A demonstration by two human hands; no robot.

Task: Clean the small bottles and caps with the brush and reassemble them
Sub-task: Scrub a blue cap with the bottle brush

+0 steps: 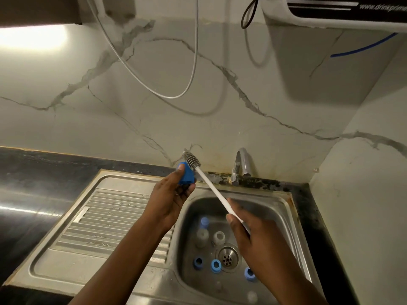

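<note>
My left hand (174, 194) grips a blue cap (186, 173) above the sink's left rim. My right hand (253, 234) holds the white handle of a bottle brush (211, 186), whose grey bristle head (192, 159) touches the cap's upper right edge. Down in the steel sink basin (277, 214) lie two small clear bottles (202, 236) (218, 237), one with a blue cap (204, 222) beside it. Three blue caps (198, 263) (216, 265) (250, 274) lie around the drain (228, 257).
A ribbed steel drainboard (105, 219) lies left of the basin. A chrome tap (241, 166) stands behind the basin at the marble wall. Black countertop (33, 190) surrounds the sink. White cables (176, 93) hang from above, and a water purifier (343, 12) is mounted top right.
</note>
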